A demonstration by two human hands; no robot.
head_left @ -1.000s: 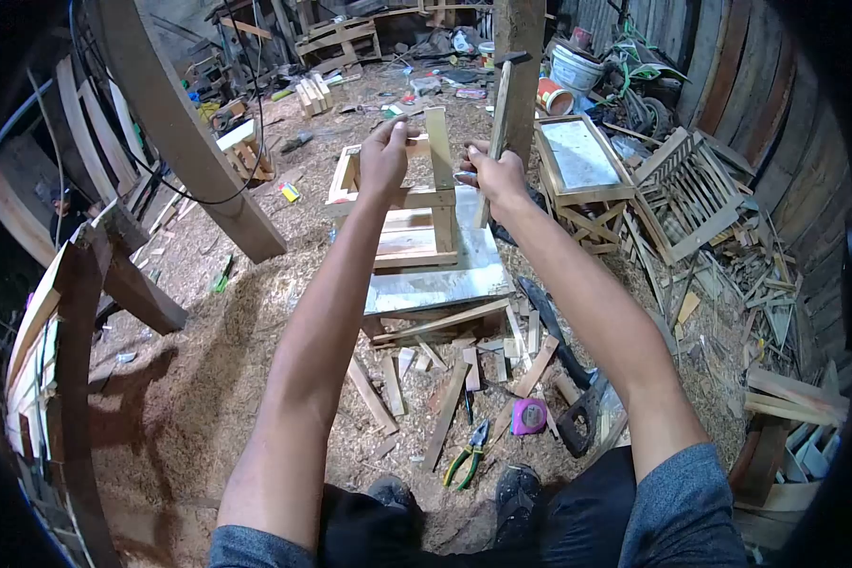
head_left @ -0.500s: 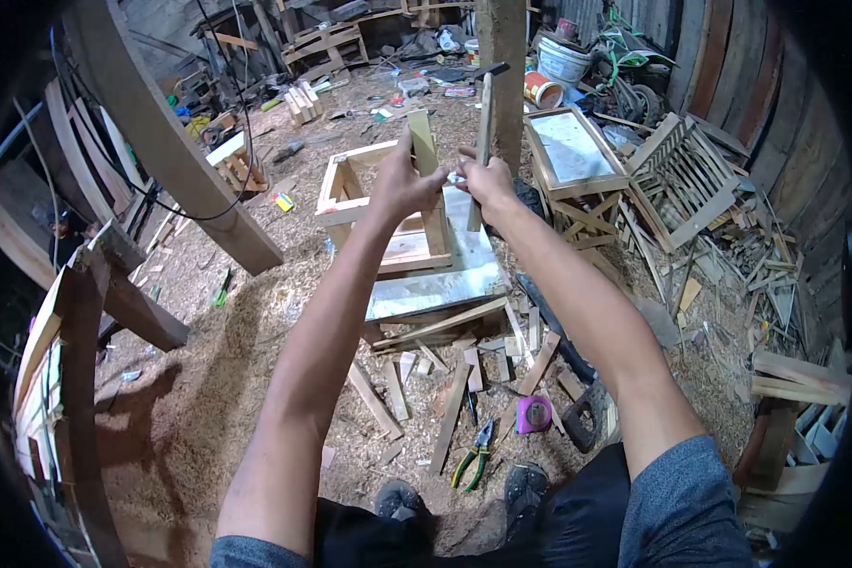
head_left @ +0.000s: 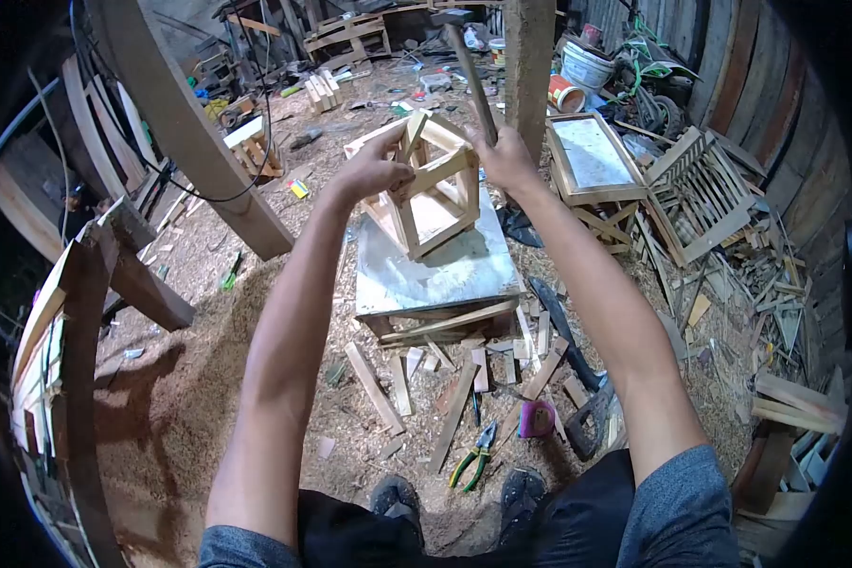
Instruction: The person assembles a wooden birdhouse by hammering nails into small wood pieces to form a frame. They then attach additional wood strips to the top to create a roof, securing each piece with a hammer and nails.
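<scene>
A wooden frame (head_left: 464,194) of light slats stands turned at an angle on the pale-topped low table (head_left: 435,284). My left hand (head_left: 377,177) is closed at the frame's near left corner, fingers on a wooden slat (head_left: 413,137) that leans up there. My right hand (head_left: 507,161) grips the handle of a hammer (head_left: 473,80), its dark head raised above and beyond the frame. The right hand is just beside the frame's right side; whether it touches the frame is unclear.
Pliers (head_left: 473,459), a pink tape measure (head_left: 536,418) and wood offcuts lie near my feet. A wooden post (head_left: 525,76) rises behind my right hand. A leaning beam (head_left: 189,123) stands at left. A framed panel (head_left: 592,156) and slatted crate (head_left: 705,194) are at right.
The frame has been turned on the table. The slat in my left hand is now at the frame's top. My right hand and the hammer have moved slightly right, with the hammer tilting left.
</scene>
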